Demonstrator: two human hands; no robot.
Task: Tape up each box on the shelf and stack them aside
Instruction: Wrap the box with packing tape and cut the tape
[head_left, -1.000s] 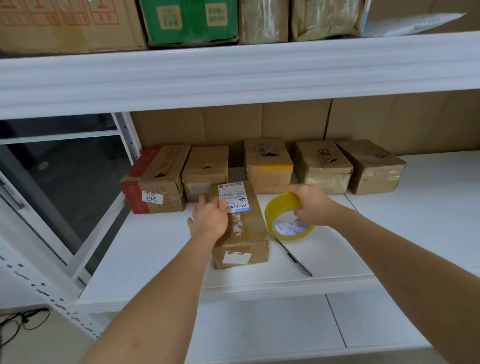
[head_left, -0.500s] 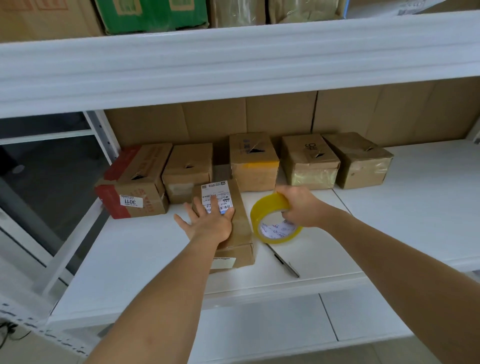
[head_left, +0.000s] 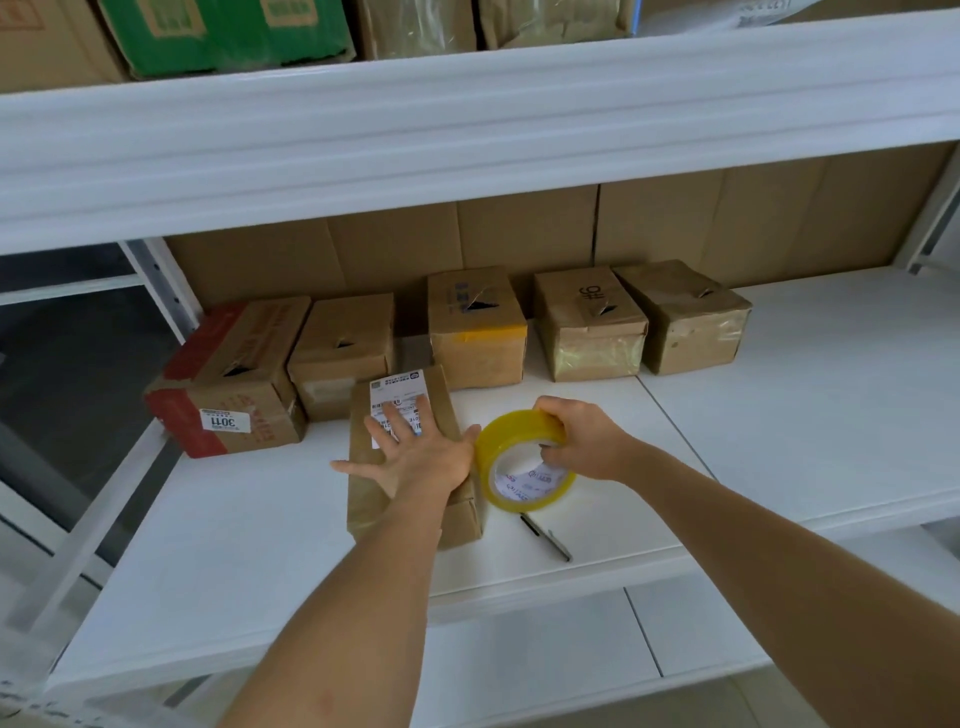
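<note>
— Where was the box?
— The front box (head_left: 410, 457) lay on the white shelf (head_left: 234, 545), ahead of the back row of boxes (head_left: 478, 327).
— And the hands?
— The left hand (head_left: 421, 457) pressed flat on it, fingers spread. The right hand (head_left: 584, 439), fingers curled, gripped the yellow tape roll (head_left: 522, 457) just beside it.

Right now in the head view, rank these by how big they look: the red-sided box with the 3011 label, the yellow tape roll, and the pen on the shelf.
1. Red-sided box, clearly the largest.
2. Yellow tape roll, held in the right hand; it sits nearer the camera, so it may look bigger than it is.
3. Pen, the smallest.
</note>
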